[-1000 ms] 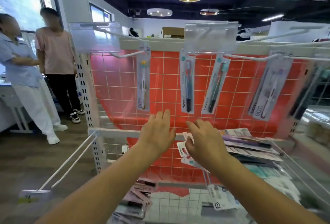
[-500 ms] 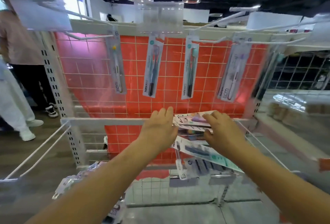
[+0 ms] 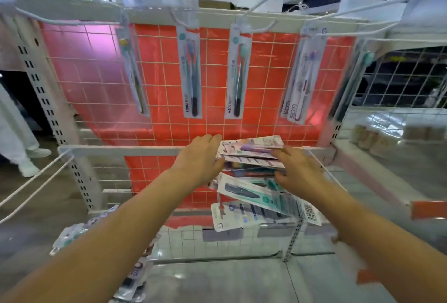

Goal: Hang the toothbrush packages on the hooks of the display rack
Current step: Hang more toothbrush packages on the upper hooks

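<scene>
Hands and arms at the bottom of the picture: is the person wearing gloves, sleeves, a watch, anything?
Nothing shows. The left hand and right hand are bare, without gloves, rings or wristbands, and both forearms are uncovered down to the frame's edge. No sleeve, watch, strap or cable is in view.
</scene>
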`<control>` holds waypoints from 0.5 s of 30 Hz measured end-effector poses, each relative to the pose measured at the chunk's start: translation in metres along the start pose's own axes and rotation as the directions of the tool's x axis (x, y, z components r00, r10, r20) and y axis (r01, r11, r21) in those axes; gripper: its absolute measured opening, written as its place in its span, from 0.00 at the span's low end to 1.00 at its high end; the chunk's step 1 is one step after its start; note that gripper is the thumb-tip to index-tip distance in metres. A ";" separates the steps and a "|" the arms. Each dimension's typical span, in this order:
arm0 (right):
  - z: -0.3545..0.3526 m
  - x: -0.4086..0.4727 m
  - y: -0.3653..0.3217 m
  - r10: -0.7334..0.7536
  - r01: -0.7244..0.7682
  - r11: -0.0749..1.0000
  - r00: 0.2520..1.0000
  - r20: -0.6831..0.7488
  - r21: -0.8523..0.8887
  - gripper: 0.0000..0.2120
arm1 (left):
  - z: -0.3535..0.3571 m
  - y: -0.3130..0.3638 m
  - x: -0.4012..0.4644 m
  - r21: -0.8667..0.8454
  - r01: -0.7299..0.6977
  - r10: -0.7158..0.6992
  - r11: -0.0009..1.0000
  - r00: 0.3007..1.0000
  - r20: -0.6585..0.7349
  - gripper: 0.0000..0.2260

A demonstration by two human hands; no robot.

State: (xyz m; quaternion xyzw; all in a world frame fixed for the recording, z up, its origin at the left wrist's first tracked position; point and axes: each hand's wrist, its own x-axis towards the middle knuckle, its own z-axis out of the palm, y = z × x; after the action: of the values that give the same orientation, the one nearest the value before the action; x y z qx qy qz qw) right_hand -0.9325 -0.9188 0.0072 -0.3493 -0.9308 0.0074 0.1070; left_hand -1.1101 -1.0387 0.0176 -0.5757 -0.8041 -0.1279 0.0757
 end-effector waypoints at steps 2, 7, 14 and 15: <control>0.005 0.008 0.003 0.000 0.000 1.000 1.000 0.018 0.007 0.27 | 0.000 0.001 0.007 0.033 0.009 -0.009 0.999 1.000 -0.002 0.26; 0.012 0.025 0.004 -0.030 0.036 0.998 0.996 0.084 -0.061 0.30 | 0.007 0.004 0.022 0.061 0.025 -0.027 0.998 0.999 0.026 0.24; 0.028 0.042 0.003 -0.136 0.144 0.983 0.988 0.072 -0.116 0.35 | 0.020 -0.001 0.032 0.062 0.020 -0.023 0.998 0.999 0.041 0.25; 0.030 0.044 0.003 -0.153 0.161 0.980 0.986 0.073 -0.116 0.35 | 0.022 -0.002 0.033 0.055 0.019 -0.021 0.998 0.999 0.037 0.25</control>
State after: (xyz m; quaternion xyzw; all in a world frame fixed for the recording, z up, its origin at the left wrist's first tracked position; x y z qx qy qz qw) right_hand -0.9687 -0.8860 -0.0135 -0.2802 -0.9572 -0.0465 0.0561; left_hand -1.1225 -1.0031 0.0056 -0.5676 -0.8142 -0.0960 0.0749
